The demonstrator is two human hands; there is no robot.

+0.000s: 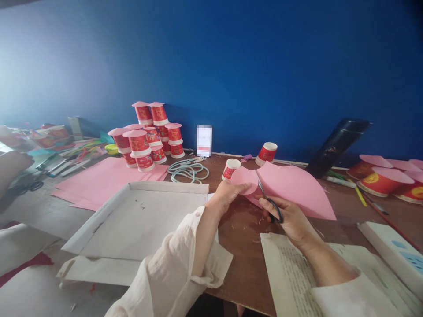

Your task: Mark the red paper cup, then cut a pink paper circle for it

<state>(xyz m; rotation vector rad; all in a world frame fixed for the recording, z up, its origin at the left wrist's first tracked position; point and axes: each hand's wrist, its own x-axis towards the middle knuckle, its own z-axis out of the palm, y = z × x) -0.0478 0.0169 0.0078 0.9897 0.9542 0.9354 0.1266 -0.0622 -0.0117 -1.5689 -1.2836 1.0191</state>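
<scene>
My left hand (228, 193) pinches a rounded part of a pink paper sheet (291, 189) near the table's middle. In my right hand (291, 215) are black-handled scissors (276, 210), my fingers through the loops. Their blades lie at the paper, between the rounded part and the larger piece that spreads to the right. Just behind my left hand stands a red and white paper cup (231, 167). Another red paper cup (267, 154) is farther back, by the blue wall.
Stacked red cups with pink paper tops (142, 143) stand at back left, beside pink sheets (99, 180). A shallow white box lid (158, 224) lies left of my hands. A cable (188, 169), phone (204, 141), black bottle (339, 147) and power strip (393, 251) surround the work area.
</scene>
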